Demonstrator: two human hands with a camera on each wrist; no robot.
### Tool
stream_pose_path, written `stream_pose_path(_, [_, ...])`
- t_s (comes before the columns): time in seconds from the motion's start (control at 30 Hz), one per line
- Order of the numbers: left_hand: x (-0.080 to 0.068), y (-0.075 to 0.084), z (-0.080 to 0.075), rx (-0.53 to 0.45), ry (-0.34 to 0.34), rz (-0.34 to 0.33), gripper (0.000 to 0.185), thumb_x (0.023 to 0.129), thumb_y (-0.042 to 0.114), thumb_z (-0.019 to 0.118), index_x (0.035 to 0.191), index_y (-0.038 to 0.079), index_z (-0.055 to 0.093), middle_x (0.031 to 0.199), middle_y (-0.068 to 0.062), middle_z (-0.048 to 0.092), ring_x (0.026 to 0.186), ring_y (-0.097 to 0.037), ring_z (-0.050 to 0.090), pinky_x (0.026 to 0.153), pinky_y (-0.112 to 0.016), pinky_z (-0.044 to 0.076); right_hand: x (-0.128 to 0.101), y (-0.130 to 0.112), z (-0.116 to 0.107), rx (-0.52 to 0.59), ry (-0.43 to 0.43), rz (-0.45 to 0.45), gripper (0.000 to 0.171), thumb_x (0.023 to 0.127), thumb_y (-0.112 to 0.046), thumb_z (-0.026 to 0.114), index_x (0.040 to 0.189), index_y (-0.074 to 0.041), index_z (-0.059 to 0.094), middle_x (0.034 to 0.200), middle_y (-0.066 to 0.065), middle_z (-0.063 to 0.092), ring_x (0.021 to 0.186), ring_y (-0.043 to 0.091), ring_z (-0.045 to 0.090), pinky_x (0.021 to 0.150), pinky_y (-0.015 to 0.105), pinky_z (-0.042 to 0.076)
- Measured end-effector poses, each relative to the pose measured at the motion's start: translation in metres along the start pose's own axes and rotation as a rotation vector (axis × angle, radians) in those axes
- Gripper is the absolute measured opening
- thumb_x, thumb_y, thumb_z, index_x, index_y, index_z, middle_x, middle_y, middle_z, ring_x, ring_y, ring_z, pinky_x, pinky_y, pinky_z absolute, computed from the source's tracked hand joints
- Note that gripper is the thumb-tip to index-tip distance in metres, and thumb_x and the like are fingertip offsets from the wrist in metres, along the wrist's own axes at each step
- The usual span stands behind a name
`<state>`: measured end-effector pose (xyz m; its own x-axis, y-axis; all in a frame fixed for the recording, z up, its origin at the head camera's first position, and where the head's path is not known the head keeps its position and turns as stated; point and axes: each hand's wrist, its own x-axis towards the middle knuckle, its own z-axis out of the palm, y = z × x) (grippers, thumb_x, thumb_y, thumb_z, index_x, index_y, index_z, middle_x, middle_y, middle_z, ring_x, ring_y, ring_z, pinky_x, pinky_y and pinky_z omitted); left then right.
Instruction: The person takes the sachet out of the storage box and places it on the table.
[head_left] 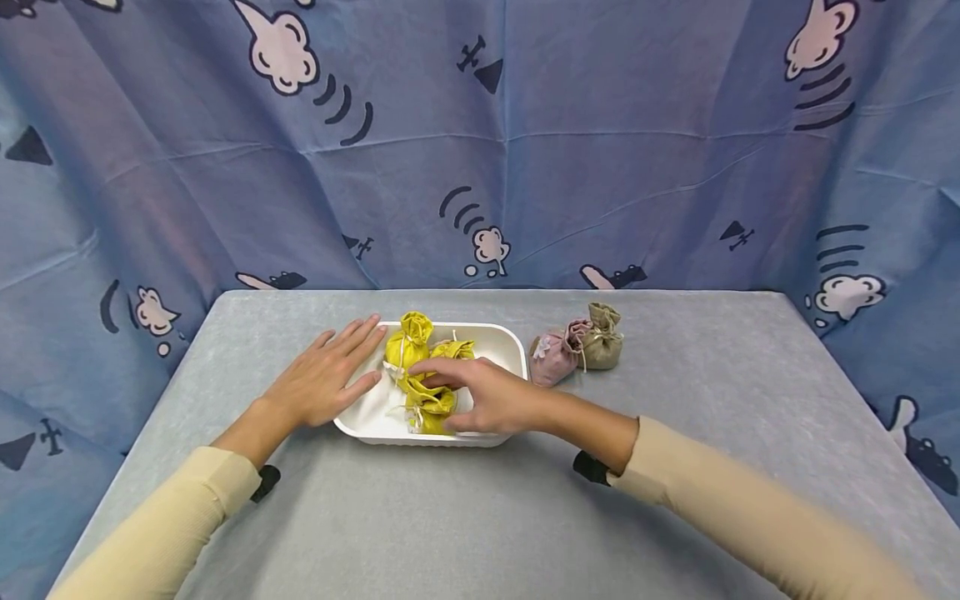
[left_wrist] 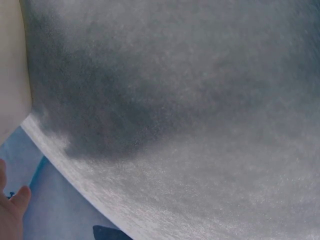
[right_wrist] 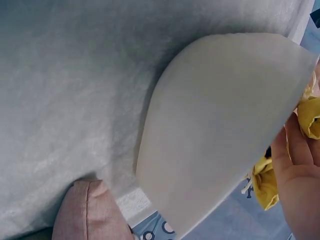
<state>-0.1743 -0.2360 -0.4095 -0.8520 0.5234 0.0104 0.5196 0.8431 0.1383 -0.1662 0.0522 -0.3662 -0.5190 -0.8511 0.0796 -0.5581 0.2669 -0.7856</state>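
A white plastic tray holds three yellow drawstring pouches: one upright at the back, another behind the right fingers, and a third in front. My left hand lies along the tray's left side, fingers straight and fingertips at the rim. Over the pouches is my right hand, thumb spread from the fingers, with the front pouch between them. The right wrist view shows the tray's outer wall and yellow cloth beside the fingers.
Just right of the tray, a pink pouch leans against an olive-brown pouch. They stand on a grey cloth-covered table. A blue patterned curtain hangs behind the table and along its sides.
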Motion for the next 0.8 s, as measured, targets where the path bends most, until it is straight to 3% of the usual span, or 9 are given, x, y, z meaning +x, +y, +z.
stream_pose_path(0.4, [0.0, -0.0013, 0.0006, 0.006, 0.012, 0.011, 0.069, 0.104, 0.051, 0.035, 0.16, 0.014, 0.02, 0.167, -0.004, 0.011, 0.151, -0.029, 0.016, 0.117, -0.059, 0.02, 0.0052, -0.0022, 0.0062, -0.123, 0.001, 0.028, 0.063, 0.086, 0.003, 0.072, 0.144, -0.004, 0.048, 0.141, 0.009, 0.056, 0.122, 0.024, 0.06, 0.104, 0.032, 0.046])
stream_pose_path(0.8, [-0.0001, -0.0001, -0.0006, 0.0, 0.004, 0.003, 0.069, 0.104, 0.052, 0.035, 0.16, 0.014, 0.02, 0.167, -0.005, 0.011, 0.151, -0.03, 0.016, 0.117, -0.059, 0.02, 0.0051, -0.0045, 0.0038, -0.134, 0.011, 0.112, 0.059, 0.086, 0.001, 0.074, 0.141, -0.006, 0.053, 0.135, 0.011, 0.061, 0.112, 0.022, 0.065, 0.098, 0.033, 0.051])
